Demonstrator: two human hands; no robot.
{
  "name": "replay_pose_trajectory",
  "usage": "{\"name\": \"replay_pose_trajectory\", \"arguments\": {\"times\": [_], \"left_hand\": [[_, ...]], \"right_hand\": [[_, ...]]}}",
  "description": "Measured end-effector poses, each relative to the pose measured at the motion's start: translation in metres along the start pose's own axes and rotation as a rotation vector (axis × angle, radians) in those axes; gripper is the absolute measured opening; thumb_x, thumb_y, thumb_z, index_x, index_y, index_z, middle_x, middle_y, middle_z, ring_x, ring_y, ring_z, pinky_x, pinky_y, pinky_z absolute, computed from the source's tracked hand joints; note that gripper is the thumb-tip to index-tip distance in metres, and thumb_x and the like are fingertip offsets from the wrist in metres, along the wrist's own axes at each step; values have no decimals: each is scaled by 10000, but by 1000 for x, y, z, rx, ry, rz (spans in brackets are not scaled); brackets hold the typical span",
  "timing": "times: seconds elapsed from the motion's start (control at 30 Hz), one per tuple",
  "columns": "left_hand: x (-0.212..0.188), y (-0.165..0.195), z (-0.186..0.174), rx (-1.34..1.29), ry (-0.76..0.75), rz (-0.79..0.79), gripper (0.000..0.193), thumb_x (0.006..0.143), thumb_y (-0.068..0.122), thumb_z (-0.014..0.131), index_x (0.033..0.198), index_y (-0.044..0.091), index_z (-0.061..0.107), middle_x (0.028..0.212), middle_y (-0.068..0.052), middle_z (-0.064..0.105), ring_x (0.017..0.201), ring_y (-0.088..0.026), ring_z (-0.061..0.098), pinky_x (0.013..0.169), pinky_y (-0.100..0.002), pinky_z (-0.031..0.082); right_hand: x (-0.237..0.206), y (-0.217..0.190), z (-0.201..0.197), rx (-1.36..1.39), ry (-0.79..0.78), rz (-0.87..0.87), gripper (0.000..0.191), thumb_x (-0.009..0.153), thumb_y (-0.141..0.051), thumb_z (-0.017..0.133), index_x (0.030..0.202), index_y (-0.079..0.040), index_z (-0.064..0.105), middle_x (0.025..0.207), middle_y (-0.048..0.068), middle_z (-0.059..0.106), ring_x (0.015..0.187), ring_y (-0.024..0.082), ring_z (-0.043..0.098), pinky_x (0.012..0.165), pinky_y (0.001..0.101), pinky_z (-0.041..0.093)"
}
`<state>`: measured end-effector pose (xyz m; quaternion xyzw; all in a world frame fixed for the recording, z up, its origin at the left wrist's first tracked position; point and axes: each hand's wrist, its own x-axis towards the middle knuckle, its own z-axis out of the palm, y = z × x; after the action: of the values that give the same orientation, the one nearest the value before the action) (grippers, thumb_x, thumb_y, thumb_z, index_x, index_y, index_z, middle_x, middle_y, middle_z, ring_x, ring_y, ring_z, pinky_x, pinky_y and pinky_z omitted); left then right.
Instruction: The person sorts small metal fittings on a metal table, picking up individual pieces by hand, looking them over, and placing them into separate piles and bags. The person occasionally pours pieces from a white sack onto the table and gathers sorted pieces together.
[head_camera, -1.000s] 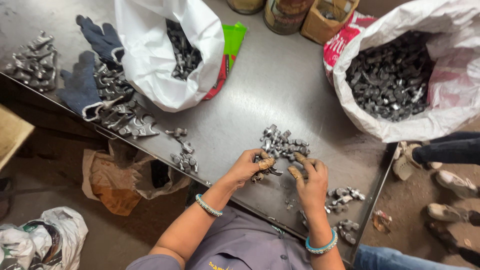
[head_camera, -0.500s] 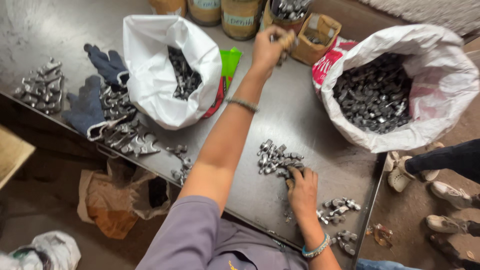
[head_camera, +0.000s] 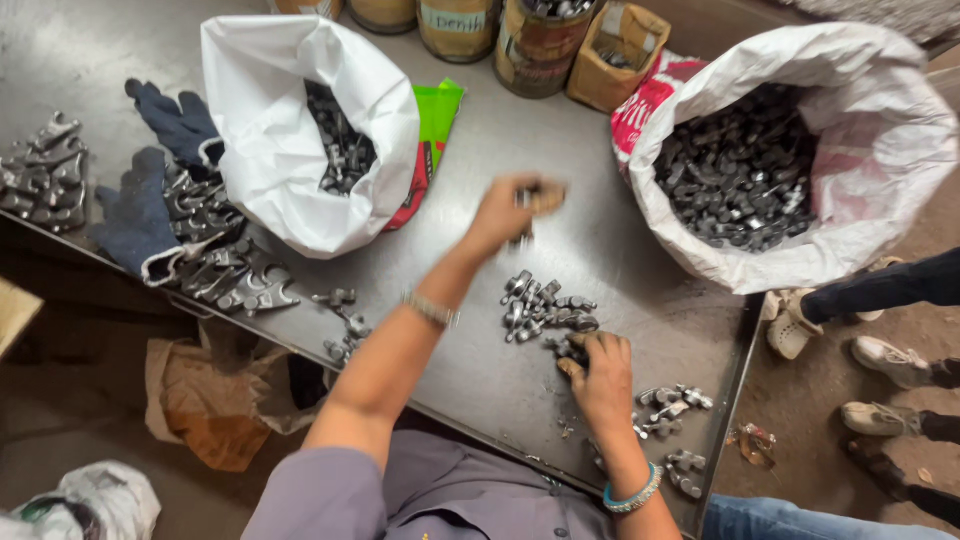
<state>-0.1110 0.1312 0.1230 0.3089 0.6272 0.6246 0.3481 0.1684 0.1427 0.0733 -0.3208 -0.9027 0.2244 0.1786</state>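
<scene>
Leftmost, dark gloves (head_camera: 150, 190) laid on the table (head_camera: 480, 150), white sack (head_camera: 300, 130) beside them, left hand (head_camera: 515, 212) raised mid-table, blurred, closed on small parts, right hand (head_camera: 600, 375) pressed onto the metal parts (head_camera: 545, 308), large sack (head_camera: 770, 160) rightmost.

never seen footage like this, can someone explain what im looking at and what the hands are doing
This is one view from a camera worn on a person's head, looking down at their own bare hands over a dark metal table. The left hand is raised above the table, blurred, its grip closed on a small part. The right hand rests on a pile of small grey metal parts. Two white sacks hold more such parts. Dark gloves lie at the left. Other people's shoes show at the right.
</scene>
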Motion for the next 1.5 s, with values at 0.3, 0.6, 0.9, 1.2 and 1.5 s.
{"name": "replay_pose_trajectory", "arguments": {"times": [0.3, 0.6, 0.9, 1.2, 1.5], "left_hand": [[-172, -116, 34, -368, 64, -460, 191, 907, 140, 756, 1064, 32, 742, 761, -40, 690, 482, -53, 512, 401, -230, 366], [-178, -138, 44, -484, 105, -482, 226, 954, 195, 726, 1098, 21, 705, 815, -75, 731, 548, -77, 589, 455, -228, 420], [-172, -133, 66, -807, 118, -574, 345, 962, 327, 694, 1124, 23, 712, 929, -50, 768, 757, -108, 736, 638, -259, 602], [-142, -102, 29, 34, 221, -247, 493, 731, 226, 906, 1182, 72, 779, 776, -66, 703, 666, -145, 624, 586, -305, 494], [-148, -85, 24, 397, 167, -245, 617, 661, 296, 916, 1238, 166, 739, 979, -108, 776, 891, -250, 734, 824, -357, 555]], "right_hand": [[-31, 5, 5, 117, -13, 44, 372, 709, -108, 855, 1042, -35, 706, 990, 126, 717, 905, 326, 643, 811, 407, 522], [-40, 51, 27, 1361, -110, 566, 305, 875, 9, 739, 1167, 12, 650, 1038, 92, 728, 914, 146, 688, 819, 265, 565], [-26, 32, 20, 989, -160, 402, 314, 928, -122, 781, 1207, 15, 739, 1097, 97, 709, 945, 155, 648, 834, 290, 535], [35, 17, 6, 49, 172, 30, 445, 706, -48, 868, 1104, -18, 672, 1086, 139, 684, 1032, 344, 627, 887, 419, 512], [0, 19, -9, 160, 5, 175, 395, 741, -145, 871, 1078, -44, 690, 977, 116, 705, 806, 271, 678, 731, 365, 549]]}}
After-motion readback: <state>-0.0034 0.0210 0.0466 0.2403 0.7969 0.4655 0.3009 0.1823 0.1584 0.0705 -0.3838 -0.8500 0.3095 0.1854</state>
